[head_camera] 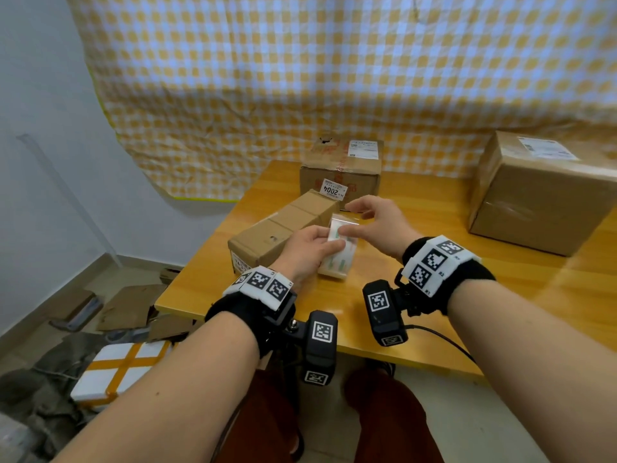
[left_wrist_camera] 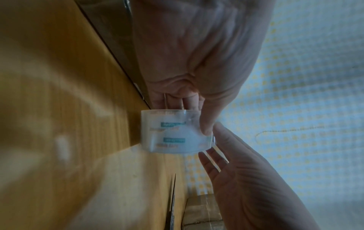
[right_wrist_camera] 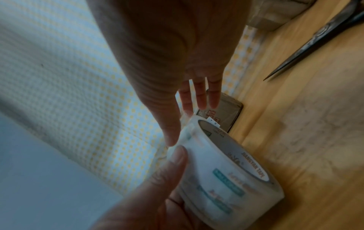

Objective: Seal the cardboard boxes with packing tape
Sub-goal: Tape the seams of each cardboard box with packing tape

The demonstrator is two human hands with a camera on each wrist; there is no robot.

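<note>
A roll of clear packing tape (head_camera: 338,253) with teal print stands on edge on the wooden table (head_camera: 434,312). My left hand (head_camera: 317,243) grips it, thumb on the outer face and fingers through the core (left_wrist_camera: 173,99). My right hand (head_camera: 362,217) hovers over the roll's top with straight fingers (right_wrist_camera: 202,96). Its thumb tip (right_wrist_camera: 172,137) touches the roll's outer layer, next to my left thumb (right_wrist_camera: 176,158). A long cardboard box (head_camera: 283,228) lies just left of the roll. Whether a tape end is lifted is unclear.
A taped box (head_camera: 340,168) with a "2004" label stands behind the long box. At the table's right sits a big box (head_camera: 541,192). Dark scissors (right_wrist_camera: 315,42) lie on the table to the right of the roll. Cardboard scraps and a foam box (head_camera: 117,369) cover the floor at left.
</note>
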